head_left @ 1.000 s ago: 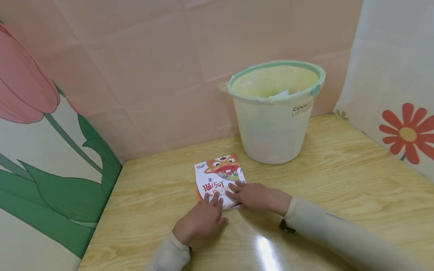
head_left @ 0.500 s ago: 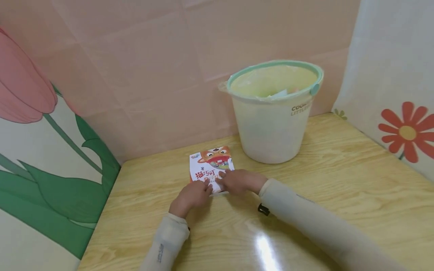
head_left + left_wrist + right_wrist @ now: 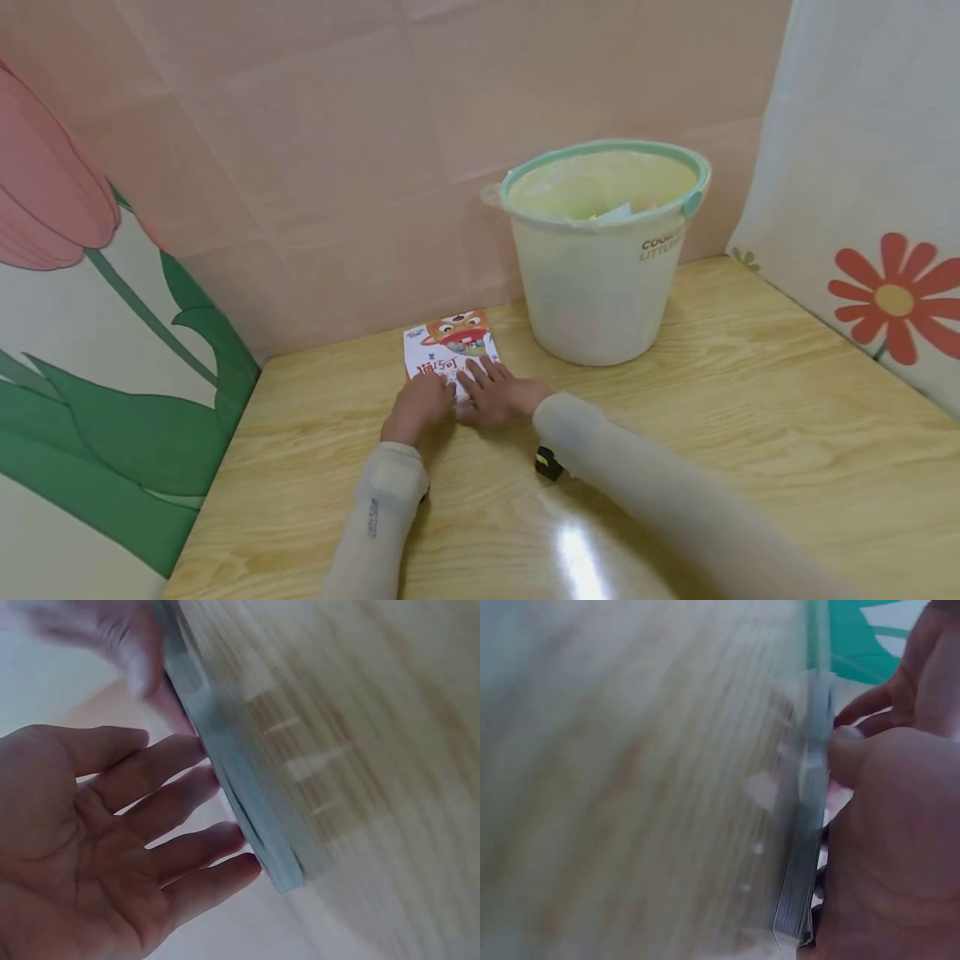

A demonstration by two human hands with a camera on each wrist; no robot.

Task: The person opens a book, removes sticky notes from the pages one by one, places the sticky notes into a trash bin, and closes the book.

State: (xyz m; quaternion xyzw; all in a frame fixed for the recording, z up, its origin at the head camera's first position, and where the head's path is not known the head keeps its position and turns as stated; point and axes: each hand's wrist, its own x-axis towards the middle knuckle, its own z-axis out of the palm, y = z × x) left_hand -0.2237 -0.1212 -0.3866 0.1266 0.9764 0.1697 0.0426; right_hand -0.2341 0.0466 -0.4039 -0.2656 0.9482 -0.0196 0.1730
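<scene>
A picture book (image 3: 467, 340) with a cartoon animal on its white cover lies flat on the table close to the back wall. On its near left part rests my left hand (image 3: 422, 408). My right hand (image 3: 495, 395) lies over the near right part, fingers spread on the cover. In the left wrist view, the left hand (image 3: 97, 832) has its fingers extended to the cover along the layered book edge (image 3: 251, 810). The right wrist view shows the right hand (image 3: 896, 840) against the same layered edge (image 3: 802, 855); most of its fingers are hidden.
A pale bucket (image 3: 600, 283) with a mint rim and a clear liner stands on the table to the book's right, with paper-like items inside. The wooden table (image 3: 300, 500) meets a pink wall sheet (image 3: 315, 167) behind. Flower-printed sheets flank both sides.
The book has slid away from me and to the left, toward the back wall. Both hands have moved along with it, staying on its near part. The bucket stays in place.
</scene>
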